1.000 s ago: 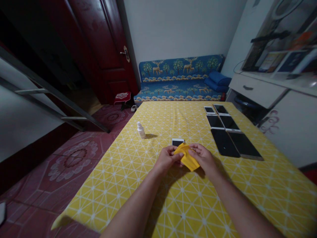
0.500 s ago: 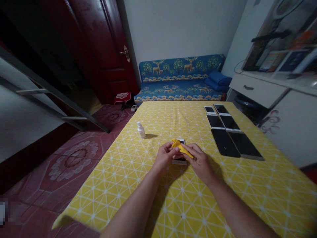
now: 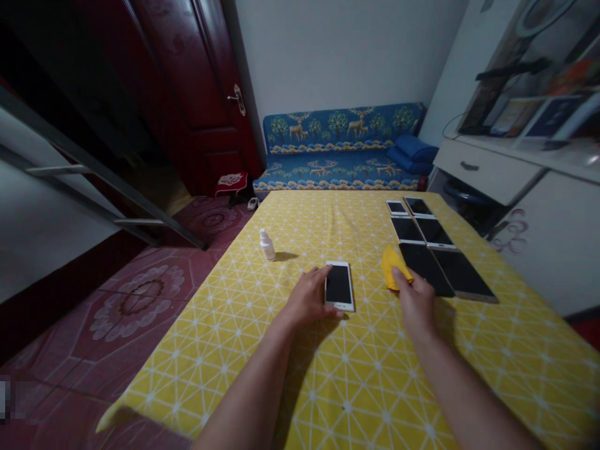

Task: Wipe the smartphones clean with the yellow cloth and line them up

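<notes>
A white smartphone (image 3: 339, 286) with a dark screen lies face up on the yellow patterned tablecloth (image 3: 347, 387). My left hand (image 3: 312, 295) is at its left side, fingers spread, with fingertips by the upper left edge and the thumb by the bottom edge. Off to the right, my right hand (image 3: 416, 300) pinches a bunched yellow cloth (image 3: 394, 269) just above the table. This cloth hangs beside a large black device (image 3: 424, 269), partly covering its near left edge. A small white bottle (image 3: 267, 246) stands upright beyond my left hand.
Several phones and tablets lie in two columns at the right, among them a white-edged phone (image 3: 435, 232) and a dark tablet (image 3: 464, 275). Behind the table is a blue patterned sofa (image 3: 328, 164). A white cabinet (image 3: 553, 231) stands at the right.
Both hands held the yellow cloth over the phone before. My right hand has carried it right, towards the black device. My left hand has let go of it and spread beside the phone.
</notes>
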Tool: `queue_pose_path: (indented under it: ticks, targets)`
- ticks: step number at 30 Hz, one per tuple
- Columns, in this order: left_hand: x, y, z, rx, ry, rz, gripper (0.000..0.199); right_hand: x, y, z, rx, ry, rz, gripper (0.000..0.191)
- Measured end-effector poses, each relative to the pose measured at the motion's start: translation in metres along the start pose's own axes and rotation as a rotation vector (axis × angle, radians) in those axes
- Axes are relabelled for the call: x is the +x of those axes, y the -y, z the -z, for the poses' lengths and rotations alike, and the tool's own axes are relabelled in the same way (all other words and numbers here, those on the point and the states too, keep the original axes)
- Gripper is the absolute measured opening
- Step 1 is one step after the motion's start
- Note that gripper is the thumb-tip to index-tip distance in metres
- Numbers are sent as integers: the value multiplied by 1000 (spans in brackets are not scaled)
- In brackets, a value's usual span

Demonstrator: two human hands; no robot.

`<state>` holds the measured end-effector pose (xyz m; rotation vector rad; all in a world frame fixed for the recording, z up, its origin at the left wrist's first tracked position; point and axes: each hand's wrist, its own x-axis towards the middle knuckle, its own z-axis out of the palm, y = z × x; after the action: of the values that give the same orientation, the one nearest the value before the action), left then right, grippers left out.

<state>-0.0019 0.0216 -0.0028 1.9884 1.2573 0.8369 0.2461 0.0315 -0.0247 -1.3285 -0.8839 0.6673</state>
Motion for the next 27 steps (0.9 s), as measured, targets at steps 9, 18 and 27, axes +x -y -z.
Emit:
queue_pose_path:
  ticks: [9, 18, 27]
  targets:
    - [1, 1, -1, 72, 58, -9, 109, -22, 11, -8, -444, 640, 428, 38]
    - [2, 1, 0, 100, 46, -13, 110, -23, 20, -4, -481, 892, 401, 41]
    - [1, 1, -1, 45, 13, 14, 112, -26, 21, -2, -520, 886, 355, 32]
